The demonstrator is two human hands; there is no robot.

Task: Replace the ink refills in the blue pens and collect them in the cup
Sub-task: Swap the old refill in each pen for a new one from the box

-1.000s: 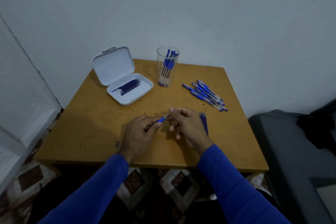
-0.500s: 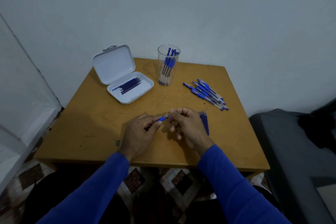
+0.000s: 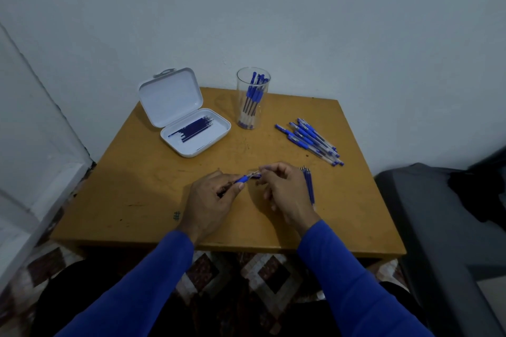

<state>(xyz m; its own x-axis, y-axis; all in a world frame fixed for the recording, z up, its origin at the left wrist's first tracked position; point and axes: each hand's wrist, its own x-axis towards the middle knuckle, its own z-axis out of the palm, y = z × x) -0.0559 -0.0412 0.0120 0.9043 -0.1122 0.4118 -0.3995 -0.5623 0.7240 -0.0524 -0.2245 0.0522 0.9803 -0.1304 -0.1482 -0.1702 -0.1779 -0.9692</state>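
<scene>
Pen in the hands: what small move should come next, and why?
Probably finish screwing the tip piece on: the left hand grips the pen by its blue grip while the right hand pinches something small at its tip end.

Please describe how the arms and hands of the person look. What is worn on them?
Both arms are covered by long, plain blue sleeves that end at the wrists. The left hand and the right hand are bare: no gloves, and no rings or watch can be seen.
</scene>
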